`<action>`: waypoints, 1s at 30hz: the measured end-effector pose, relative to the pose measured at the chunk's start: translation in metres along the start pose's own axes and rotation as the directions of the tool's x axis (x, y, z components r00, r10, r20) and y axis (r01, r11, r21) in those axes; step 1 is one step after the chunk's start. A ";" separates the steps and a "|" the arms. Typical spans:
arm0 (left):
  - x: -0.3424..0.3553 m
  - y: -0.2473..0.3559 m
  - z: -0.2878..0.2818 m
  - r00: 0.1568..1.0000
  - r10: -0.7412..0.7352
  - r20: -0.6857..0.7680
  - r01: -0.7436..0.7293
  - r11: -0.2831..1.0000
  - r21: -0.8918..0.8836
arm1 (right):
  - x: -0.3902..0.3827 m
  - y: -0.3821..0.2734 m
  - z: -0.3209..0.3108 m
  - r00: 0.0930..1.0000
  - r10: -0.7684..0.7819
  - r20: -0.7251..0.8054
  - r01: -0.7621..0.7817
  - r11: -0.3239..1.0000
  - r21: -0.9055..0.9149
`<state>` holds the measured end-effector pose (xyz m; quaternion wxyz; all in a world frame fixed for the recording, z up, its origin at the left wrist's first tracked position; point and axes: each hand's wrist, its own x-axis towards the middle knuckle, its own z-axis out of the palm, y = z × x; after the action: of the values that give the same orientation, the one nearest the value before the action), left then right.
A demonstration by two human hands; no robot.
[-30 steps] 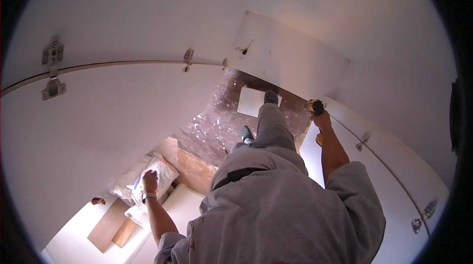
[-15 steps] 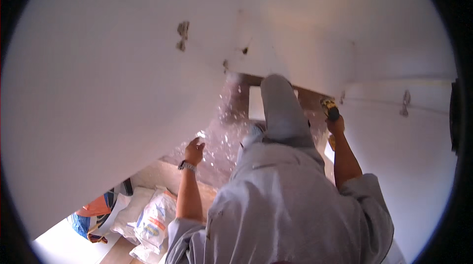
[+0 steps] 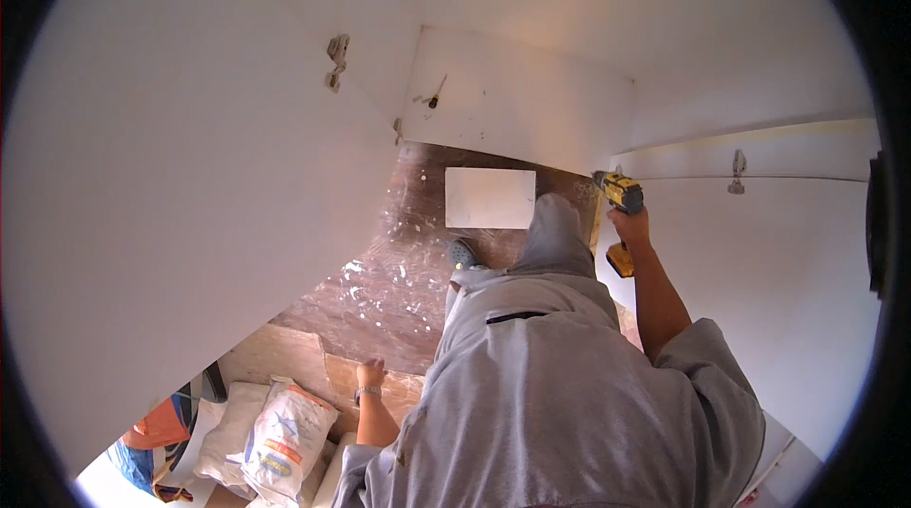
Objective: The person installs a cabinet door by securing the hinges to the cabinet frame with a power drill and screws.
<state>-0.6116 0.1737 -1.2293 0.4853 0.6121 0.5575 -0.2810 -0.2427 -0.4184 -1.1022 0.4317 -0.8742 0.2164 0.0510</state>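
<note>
My right hand (image 3: 630, 226) is closed round the grip of a yellow and black cordless drill (image 3: 619, 193). The drill's front end points left, close to the edge where the white cabinet base (image 3: 512, 100) meets the right-hand side. Low on the left, my left hand (image 3: 371, 373), with a watch on its wrist, hangs over the brown floor strip and touches nothing I can see. Its fingers are foreshortened, so their pose is unclear. A screwdriver (image 3: 435, 100) with a dark handle lies on the white base.
A large white door panel (image 3: 190, 176) with a hinge (image 3: 337, 57) fills the left. Another hinge (image 3: 737, 171) sits on the right panel. A white rectangular board (image 3: 490, 198) lies on the paint-spotted brown floor (image 3: 380, 304), near my shoe (image 3: 462, 254). Filled white bags (image 3: 285, 437) lie at lower left.
My left hand has dropped back toward my body, away from the door panel's edge. The right hand and drill have moved slightly left. My leg has shifted, showing more of the white board.
</note>
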 end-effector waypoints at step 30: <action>0.389 0.521 0.401 0.942 0.331 -0.060 -0.331 0.944 0.008 | 0.112 0.157 0.268 0.500 0.282 0.819 -0.831 -0.111 0.546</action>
<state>0.0506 0.0175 -1.5765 0.5092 0.7046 0.4617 -0.1763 -0.1820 -0.3314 -1.4154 0.8204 -0.1813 0.4554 0.2946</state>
